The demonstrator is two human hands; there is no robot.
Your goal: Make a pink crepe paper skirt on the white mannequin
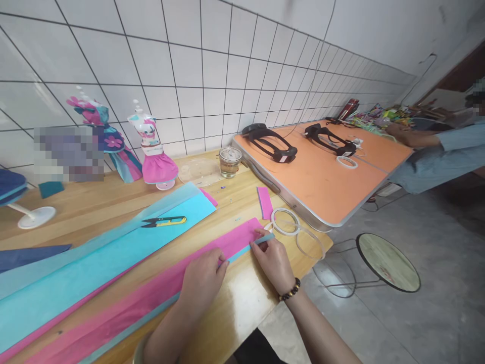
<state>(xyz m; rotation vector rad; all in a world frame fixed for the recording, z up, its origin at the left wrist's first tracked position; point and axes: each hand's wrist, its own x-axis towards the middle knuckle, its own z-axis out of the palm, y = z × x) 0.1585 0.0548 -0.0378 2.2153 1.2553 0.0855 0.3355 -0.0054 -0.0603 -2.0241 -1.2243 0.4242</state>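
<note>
A wooden table (pixel 231 308) is carrying everything here. A blue sheet (pixel 113 253) is lying across its left and far part; a pink strip (pixel 151 290) is running along the near side, its blue edging (pixel 239 253) facing the person. The right hand (pixel 273 260) is clamping the edging's far right end between thumb and fingers; the left hand (pixel 203 275) seems to be pinching it nearer, fingers together. The person appears to be lining up or folding this edge; the next move is probably calling for keeping it taut and pressing it flat.
</note>
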